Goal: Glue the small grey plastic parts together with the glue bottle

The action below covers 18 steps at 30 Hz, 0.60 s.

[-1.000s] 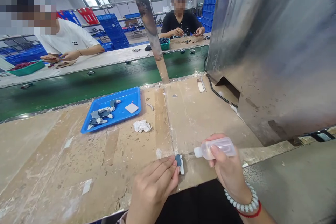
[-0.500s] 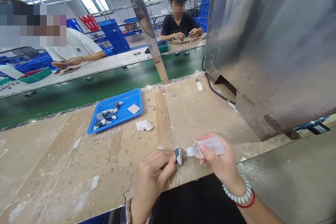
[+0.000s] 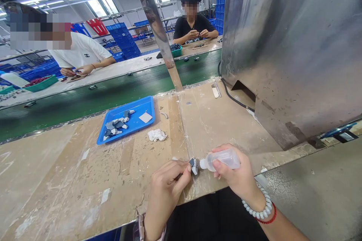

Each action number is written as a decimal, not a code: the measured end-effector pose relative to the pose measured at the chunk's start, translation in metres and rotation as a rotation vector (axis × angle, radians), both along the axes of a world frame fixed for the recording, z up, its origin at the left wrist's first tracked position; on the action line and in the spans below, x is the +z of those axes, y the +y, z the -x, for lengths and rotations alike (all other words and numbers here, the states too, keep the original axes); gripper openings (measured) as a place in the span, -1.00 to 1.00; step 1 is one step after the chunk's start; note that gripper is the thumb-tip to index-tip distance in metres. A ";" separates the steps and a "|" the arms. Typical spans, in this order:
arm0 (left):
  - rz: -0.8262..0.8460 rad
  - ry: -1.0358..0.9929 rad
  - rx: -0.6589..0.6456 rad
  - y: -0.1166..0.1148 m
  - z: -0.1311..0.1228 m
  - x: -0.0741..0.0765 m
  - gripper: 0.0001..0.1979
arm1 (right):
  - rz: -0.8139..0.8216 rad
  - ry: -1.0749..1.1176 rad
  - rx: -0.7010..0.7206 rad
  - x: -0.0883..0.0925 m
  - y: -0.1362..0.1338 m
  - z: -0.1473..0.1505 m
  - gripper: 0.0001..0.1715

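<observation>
My left hand (image 3: 166,190) pinches a small grey-blue piece (image 3: 193,165) between thumb and fingertips, just above the near edge of the worn workbench (image 3: 70,180). My right hand (image 3: 236,175) is closed around a small clear squeeze bottle (image 3: 222,159) lying sideways, its white nozzle touching the piece. A bead bracelet and a red cord sit on my right wrist.
A blue tray (image 3: 132,118) with several grey pieces and a white square lies further back on the bench, a crumpled white scrap (image 3: 157,134) beside it. A green conveyor belt (image 3: 85,98) runs behind. A big steel housing (image 3: 291,45) stands at right. Two people work across the belt.
The bottle's nozzle has moved left until it meets the small piece. My left hand has lifted the piece slightly and turned it toward the nozzle.
</observation>
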State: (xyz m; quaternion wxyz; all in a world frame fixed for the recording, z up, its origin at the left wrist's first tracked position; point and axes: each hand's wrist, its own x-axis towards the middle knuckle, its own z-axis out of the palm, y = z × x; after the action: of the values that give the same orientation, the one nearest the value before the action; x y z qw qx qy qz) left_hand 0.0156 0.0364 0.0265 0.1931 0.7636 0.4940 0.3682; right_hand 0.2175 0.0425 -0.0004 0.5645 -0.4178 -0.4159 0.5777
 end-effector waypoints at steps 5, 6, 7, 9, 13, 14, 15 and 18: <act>0.045 -0.006 0.014 0.000 0.001 -0.001 -0.80 | 0.007 -0.002 0.010 0.001 0.001 -0.002 -0.59; 0.054 -0.007 0.015 0.000 0.001 -0.001 -0.79 | 0.010 -0.007 0.009 0.001 0.001 -0.002 -0.59; 0.062 -0.007 0.017 0.000 0.001 -0.002 -0.79 | 0.015 -0.011 0.007 0.002 0.001 -0.002 -0.59; 0.072 -0.005 0.020 0.000 0.001 -0.001 -0.78 | 0.021 -0.008 0.003 0.002 0.001 -0.002 -0.59; 0.078 0.008 0.029 0.000 0.001 0.000 -0.76 | 0.024 0.003 -0.004 0.001 -0.001 -0.001 -0.59; 0.074 0.013 0.033 0.000 0.000 0.000 -0.76 | 0.020 -0.006 -0.017 0.001 -0.001 -0.001 -0.60; 0.067 0.020 0.038 -0.001 0.000 0.000 -0.76 | 0.013 -0.020 -0.041 0.000 -0.001 -0.001 -0.60; 0.028 0.030 0.057 -0.005 -0.001 -0.001 -0.77 | -0.022 -0.002 -0.183 -0.001 0.000 -0.001 -0.59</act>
State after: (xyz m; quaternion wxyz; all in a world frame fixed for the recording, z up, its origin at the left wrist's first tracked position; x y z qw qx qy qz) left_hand 0.0164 0.0312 0.0252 0.1859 0.7519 0.5233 0.3552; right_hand 0.2190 0.0428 -0.0009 0.6191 -0.4484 -0.3828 0.5188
